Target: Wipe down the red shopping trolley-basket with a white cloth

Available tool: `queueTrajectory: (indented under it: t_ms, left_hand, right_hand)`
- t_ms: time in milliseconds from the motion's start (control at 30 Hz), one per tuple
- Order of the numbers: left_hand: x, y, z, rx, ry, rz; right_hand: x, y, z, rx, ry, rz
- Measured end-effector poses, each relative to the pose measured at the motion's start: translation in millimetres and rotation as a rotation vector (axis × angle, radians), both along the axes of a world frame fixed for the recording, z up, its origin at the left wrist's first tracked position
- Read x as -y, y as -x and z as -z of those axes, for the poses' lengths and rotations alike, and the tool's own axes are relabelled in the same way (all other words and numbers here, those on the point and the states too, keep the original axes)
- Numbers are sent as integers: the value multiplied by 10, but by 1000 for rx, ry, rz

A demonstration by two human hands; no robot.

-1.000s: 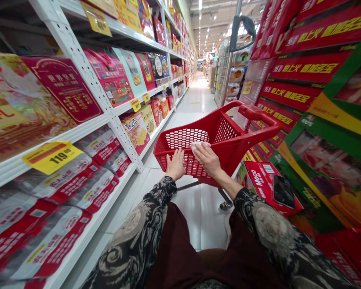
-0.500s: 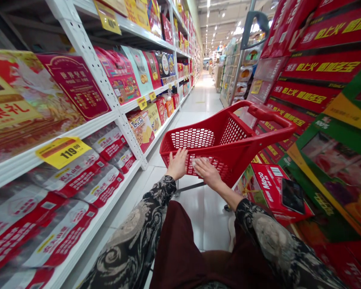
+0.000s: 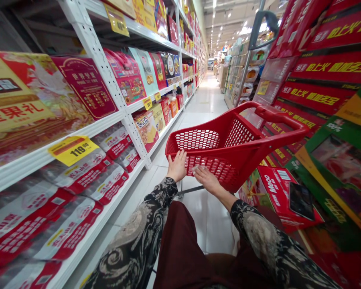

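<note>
A red plastic shopping cart (image 3: 249, 150) with a perforated basket stands sideways in front of me. My left hand (image 3: 177, 166) rests against its near side at the left corner, fingers stretched out, with nothing seen in it. On the same side wall, further right and slightly lower, is my right hand (image 3: 209, 179). Its fingers lie close together over a white, crumpled tissue (image 3: 195, 169), of which only a little shows at the fingertips. The palms and the rest of the tissue are hidden from view.
Shelves (image 3: 129, 128) with gift boxes and packs of bottled water (image 3: 87, 216) line the left. Stacked red drink cartons (image 3: 327, 68) rise on the right. A black phone (image 3: 301, 200) lies on a red Meco box (image 3: 278, 192). A tiled aisle (image 3: 209, 96) runs ahead.
The view has swung slightly left, so everything sits further right. My right hand has slid slightly left and down along the cart's side; my left hand stays at the corner.
</note>
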State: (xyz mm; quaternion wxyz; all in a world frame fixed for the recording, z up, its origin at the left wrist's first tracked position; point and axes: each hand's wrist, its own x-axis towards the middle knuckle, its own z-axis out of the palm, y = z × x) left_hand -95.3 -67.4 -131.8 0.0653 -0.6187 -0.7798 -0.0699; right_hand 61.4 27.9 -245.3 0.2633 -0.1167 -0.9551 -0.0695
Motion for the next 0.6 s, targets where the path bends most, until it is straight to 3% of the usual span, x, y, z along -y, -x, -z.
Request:
queueTrajectory:
  t_ms: [67,233,300,367,533,600]
  left_hand:
    - [19,14,21,-2,-15,-13]
    - [65,37,92,22,-43,-152]
    - [74,34,108,27,-36,-154]
    - [79,24,112,27,-25,-155]
    - [105,16,102,0,-9,-140]
    - [111,16,100,-1,-10,-139]
  right_hand:
    - [24,1,-107,-26,-7,-19]
    - [-43,209,-667,-233,-19,13]
    - [-80,288,-761,-239,-19,47]
    - [-86,319,-701,-187,-17,40]
    - [57,221,-241,-32,6,-8]
    - [110,159,-186,-9,25,-20]
